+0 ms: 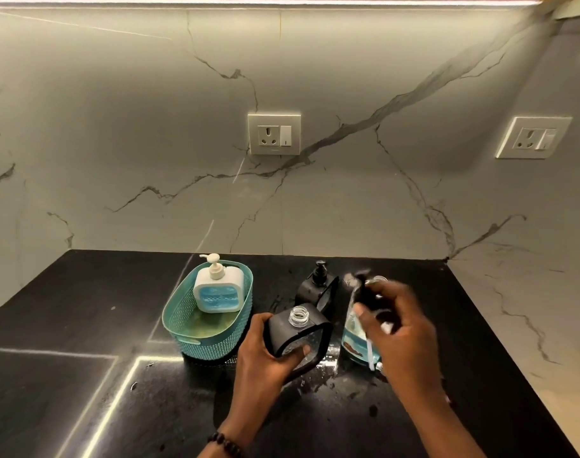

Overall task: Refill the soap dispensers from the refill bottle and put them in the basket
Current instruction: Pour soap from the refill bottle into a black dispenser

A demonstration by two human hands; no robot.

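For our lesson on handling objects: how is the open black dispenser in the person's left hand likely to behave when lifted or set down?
The black dispenser looks nearly empty, so probably light. Its neck is uncapped, so tipping could spill any soap left. The countertop around it looks wet, so its smooth body may be slippery in the left hand.

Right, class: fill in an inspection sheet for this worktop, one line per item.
Surface: black counter, wet patches near the bottles.
Job's things: white dispenser in basket; black dispenser capped; open dispenser; refill bottle.
Clutter: nothing seen.
Grip: left hand holds open dispenser; right hand holds a blurred pump.
Cables: nothing seen.
Surroundings: marble wall, two sockets.
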